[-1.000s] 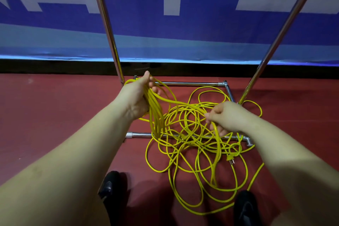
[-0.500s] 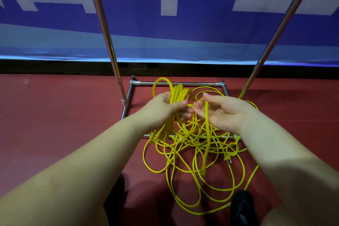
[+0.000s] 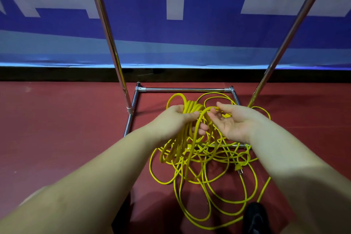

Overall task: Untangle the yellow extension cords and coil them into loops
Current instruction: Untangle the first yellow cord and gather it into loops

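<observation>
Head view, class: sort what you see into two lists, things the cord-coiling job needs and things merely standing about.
Job: left hand gripping the coil; right hand, palm up; loose cord; plug.

Standing about: metal rack; banner; shoe.

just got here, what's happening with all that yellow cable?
A person is coiling tangled yellow extension cord off the red floor. The left hand grips a bundle of gathered loops. The right hand is palm-up and open beside it, with a strand arching across to its fingertips. Most of the cord lies loose in a heap over the base of a chrome rack, and a plug rests on the floor.
</observation>
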A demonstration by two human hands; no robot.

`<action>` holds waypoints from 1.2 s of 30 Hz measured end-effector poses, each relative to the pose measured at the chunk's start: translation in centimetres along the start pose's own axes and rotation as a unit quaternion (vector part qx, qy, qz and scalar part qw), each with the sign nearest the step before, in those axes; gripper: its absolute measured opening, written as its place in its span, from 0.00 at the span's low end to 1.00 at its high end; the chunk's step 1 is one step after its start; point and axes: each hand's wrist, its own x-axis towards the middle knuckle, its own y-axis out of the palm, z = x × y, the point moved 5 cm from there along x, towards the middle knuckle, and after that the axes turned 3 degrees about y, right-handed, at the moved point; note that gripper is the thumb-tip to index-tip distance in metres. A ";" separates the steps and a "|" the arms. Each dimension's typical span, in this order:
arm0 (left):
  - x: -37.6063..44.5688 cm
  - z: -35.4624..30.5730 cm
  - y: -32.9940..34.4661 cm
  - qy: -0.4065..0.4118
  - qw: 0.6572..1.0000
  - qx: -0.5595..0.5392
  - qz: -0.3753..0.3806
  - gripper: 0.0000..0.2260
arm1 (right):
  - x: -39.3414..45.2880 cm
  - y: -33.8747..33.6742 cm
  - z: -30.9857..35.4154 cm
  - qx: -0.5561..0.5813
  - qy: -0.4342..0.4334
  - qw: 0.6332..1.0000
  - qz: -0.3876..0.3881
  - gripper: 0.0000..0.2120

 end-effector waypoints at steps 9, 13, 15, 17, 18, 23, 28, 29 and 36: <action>-0.1 -0.9 -1.4 0.013 0.998 -0.037 -0.050 0.04 | -0.8 1.3 -0.4 -0.273 -0.069 0.959 0.033 0.15; 0.0 -1.0 -2.1 0.012 0.982 -0.135 -0.130 0.04 | -1.2 2.3 -1.7 -0.598 -0.203 0.775 0.030 0.13; -0.1 -1.1 -2.2 0.004 0.975 -0.164 -0.150 0.06 | -1.4 2.7 -2.0 -0.607 -0.281 0.742 0.042 0.09; -0.1 -1.2 -2.5 -0.002 0.967 -0.196 -0.161 0.09 | -1.4 2.8 -2.0 -0.583 -0.321 0.745 0.041 0.16; -0.1 -1.3 -2.9 0.001 0.963 -0.212 -0.168 0.08 | -1.4 2.8 -1.9 -0.575 -0.339 0.744 0.030 0.19; -0.4 -1.4 -3.4 0.001 0.948 -0.254 -0.192 0.08 | -0.3 3.0 -2.8 -0.597 -0.295 0.744 0.058 0.15; -0.4 -2.0 -6.0 0.030 0.914 -0.319 -0.248 0.09 | 0.2 0.9 -4.5 -0.812 -0.155 0.555 0.095 0.06; -0.4 -2.1 -6.8 0.040 0.906 -0.329 -0.262 0.08 | 0.4 0.5 -4.4 -0.837 -0.152 0.519 0.083 0.08; -0.3 -1.4 -8.4 0.042 0.912 -0.277 -0.301 0.11 | 0.2 0.1 0.6 -0.648 -0.317 0.692 -0.019 0.10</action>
